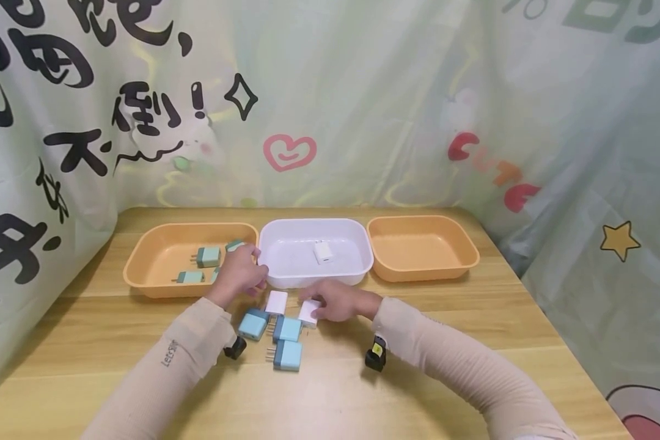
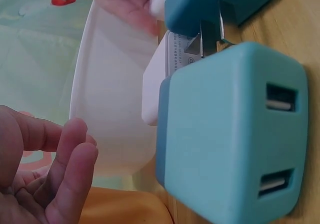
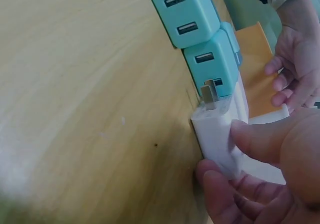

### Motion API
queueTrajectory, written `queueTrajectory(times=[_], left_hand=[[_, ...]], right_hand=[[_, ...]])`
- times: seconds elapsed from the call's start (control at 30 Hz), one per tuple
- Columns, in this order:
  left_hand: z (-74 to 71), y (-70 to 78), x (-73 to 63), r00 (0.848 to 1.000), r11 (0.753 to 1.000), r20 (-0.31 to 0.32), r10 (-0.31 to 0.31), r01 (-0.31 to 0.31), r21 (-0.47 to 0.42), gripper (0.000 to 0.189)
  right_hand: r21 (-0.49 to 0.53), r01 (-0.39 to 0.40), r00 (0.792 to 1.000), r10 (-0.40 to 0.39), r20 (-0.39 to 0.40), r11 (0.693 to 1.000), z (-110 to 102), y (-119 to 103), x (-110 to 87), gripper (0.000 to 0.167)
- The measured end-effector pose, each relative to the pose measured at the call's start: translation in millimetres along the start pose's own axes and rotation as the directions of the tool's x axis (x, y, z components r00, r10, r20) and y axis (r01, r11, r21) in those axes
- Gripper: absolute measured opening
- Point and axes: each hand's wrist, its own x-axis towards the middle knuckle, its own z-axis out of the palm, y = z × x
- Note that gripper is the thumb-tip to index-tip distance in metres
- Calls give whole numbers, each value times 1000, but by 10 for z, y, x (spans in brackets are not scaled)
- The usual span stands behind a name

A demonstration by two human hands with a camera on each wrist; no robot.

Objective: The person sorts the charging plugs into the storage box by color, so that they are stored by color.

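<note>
My right hand (image 1: 338, 300) pinches a white charger plug (image 3: 215, 136) between thumb and fingers, its two metal prongs showing in the right wrist view. My left hand (image 1: 241, 272) hangs over the right rim of the left orange tray (image 1: 137, 269). Its fingers are loosely bent with nothing between them in the left wrist view. A green charger (image 1: 234, 245) lies in that tray just beyond the fingertips. Between the hands, a second white charger (image 1: 276, 302) lies on the table beside three blue-green chargers (image 1: 288, 355), two of which show USB slots in the right wrist view.
A white tray (image 1: 277, 278) stands in the middle with one white charger (image 1: 323, 252) in it. More green chargers (image 1: 208, 256) lie in the left orange tray. Another orange tray (image 1: 423, 273) stands to the right. A printed cloth (image 1: 363, 122) hangs behind the wooden table (image 1: 473, 366).
</note>
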Motion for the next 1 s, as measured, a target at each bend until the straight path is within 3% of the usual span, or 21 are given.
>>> queueTrajectory(times=[0.2, 0.67, 1.0], left_hand=[[18, -7, -8, 1000, 1000, -4, 15, -15, 1, 44], [3, 9, -36, 1000, 1000, -8, 10, -10, 8, 45], [16, 5, -31, 1000, 999, -18, 17, -17, 33, 43]], right_hand=[[-3, -45, 999, 45, 26, 999, -18, 5, -4, 23], [32, -65, 995, 62, 79, 997, -40, 49, -58, 29], [72, -93, 986, 82, 143, 993, -75, 74, -94, 16]])
